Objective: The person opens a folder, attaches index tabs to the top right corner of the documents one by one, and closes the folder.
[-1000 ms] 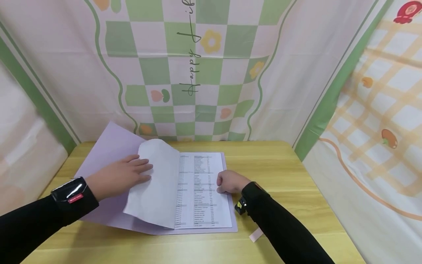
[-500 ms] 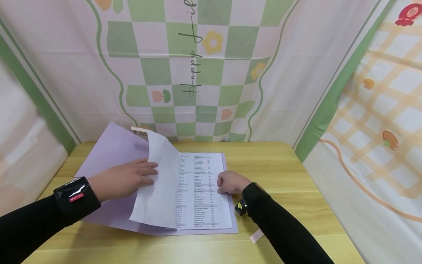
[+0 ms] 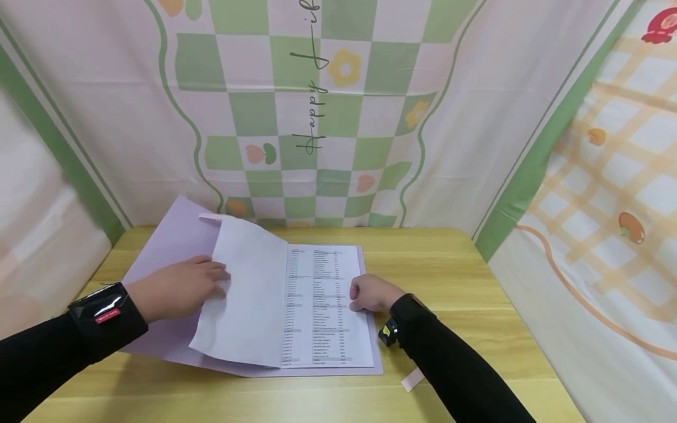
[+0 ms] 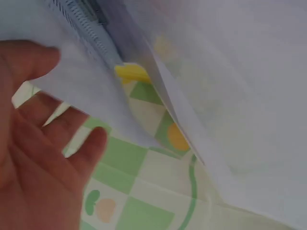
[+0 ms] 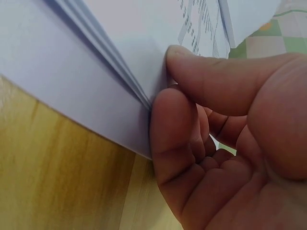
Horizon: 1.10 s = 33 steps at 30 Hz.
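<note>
A lilac folder [image 3: 164,264] lies open on the table, holding printed sheets [image 3: 325,305] with rows of text. One white page [image 3: 248,294] is turned over to the left and bows upward. My left hand [image 3: 177,291] rests at that page's outer edge, its fingers lightly bent over the page in the head view. The left wrist view shows the thumb apart from the fingers of the left hand [image 4: 43,148]. At the right edge of the stack, my right hand [image 5: 211,124] pinches the sheets [image 5: 110,48] between thumb and curled index finger.
The wooden table [image 3: 433,270] extends right of the folder. A small pale pink strip [image 3: 412,379] lies beneath the right forearm. Behind the table hangs a green-checked curtain [image 3: 338,106], with an orange-checked cloth [image 3: 608,176] at the right.
My left hand shifts slightly right, then back left, and the turned page's edge moves with it. A pale tab appears at the page's top. My right hand stays at the stack's edge.
</note>
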Motion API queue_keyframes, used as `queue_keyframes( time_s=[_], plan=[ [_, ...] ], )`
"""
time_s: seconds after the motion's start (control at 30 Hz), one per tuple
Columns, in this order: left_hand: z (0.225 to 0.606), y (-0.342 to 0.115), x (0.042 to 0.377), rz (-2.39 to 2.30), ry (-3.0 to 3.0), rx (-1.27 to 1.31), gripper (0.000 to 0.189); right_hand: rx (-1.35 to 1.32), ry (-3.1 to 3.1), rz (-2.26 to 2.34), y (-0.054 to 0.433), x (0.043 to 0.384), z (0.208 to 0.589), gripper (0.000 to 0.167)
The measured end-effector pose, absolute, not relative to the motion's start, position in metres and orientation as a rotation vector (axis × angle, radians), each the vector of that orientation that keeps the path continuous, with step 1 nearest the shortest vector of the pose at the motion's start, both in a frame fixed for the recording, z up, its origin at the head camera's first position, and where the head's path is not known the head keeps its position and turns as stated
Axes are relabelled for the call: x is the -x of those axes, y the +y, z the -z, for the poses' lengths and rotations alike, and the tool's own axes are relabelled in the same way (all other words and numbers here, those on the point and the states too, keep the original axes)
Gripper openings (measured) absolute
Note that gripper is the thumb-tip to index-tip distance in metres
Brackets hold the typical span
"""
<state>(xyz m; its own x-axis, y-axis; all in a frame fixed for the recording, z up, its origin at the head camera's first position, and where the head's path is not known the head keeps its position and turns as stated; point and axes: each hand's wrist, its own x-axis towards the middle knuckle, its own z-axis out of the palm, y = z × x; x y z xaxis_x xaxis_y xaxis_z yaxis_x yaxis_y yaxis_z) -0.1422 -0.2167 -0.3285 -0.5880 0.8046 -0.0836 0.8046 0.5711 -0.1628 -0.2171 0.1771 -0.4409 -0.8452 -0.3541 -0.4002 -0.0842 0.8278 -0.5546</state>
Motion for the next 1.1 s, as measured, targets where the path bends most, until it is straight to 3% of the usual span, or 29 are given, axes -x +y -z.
queue_keyframes(
  time_s=[0.3,0.57,0.77,0.9,1.1],
  plan=[
    [0.34,-0.225,0.134,0.324,2.751,-1.088,0.014,0.323,2.517,0.693,0.178,0.222,0.442,0.015],
    [0.354,-0.194,0.109,0.557,2.921,-0.896,0.005,0.342,2.526,0.665,0.177,0.222,0.442,0.015],
    [0.371,-0.142,0.072,0.366,3.012,-1.085,0.005,0.363,2.561,0.647,0.176,0.221,0.442,0.016],
    [0.39,-0.111,0.052,0.209,2.903,-1.245,0.015,0.414,2.598,0.611,0.173,0.219,0.439,0.014],
    [0.415,-0.094,0.045,0.248,2.904,-1.303,0.017,0.619,2.655,0.571,0.15,0.208,0.427,0.012]
  ],
)
